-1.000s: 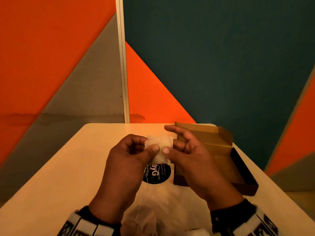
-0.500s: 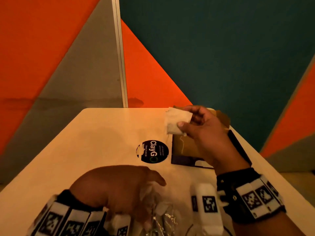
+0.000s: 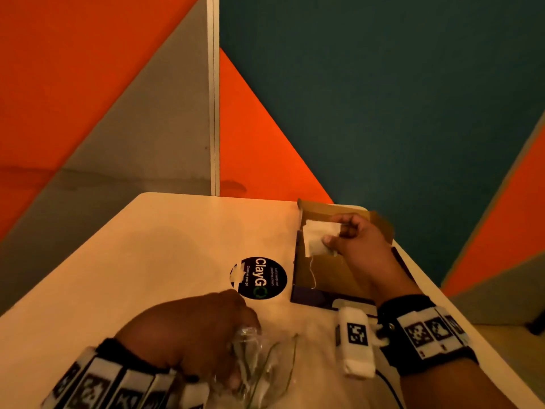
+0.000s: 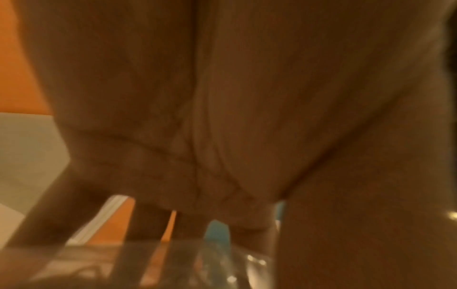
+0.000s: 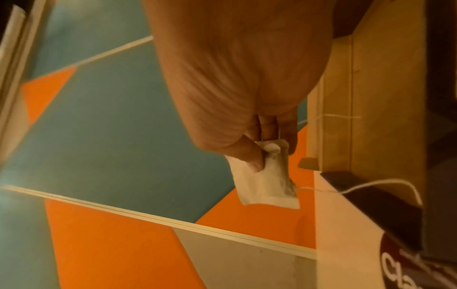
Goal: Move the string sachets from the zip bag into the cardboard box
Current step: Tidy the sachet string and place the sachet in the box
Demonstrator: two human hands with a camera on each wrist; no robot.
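Note:
My right hand (image 3: 339,234) pinches a white string sachet (image 3: 317,239) between thumb and fingers, over the open cardboard box (image 3: 330,273) at the table's right. The sachet's string (image 3: 312,274) dangles down into the box. The right wrist view shows the same sachet (image 5: 265,181) under my thumb, with the box (image 5: 366,88) beside it. My left hand (image 3: 236,338) is low at the near edge, fingers curled on the clear zip bag (image 3: 265,364). In the left wrist view the palm fills the frame, with the blurred bag (image 4: 197,264) below.
A round black ClayGo sticker (image 3: 259,277) lies on the pale table (image 3: 147,261) left of the box. Orange, grey and teal wall panels stand right behind the table's far edge. The table's right edge runs close past the box.
The right hand carried the sachet from the table's middle over the box and lowered it. The left hand let go of it and dropped to the zip bag.

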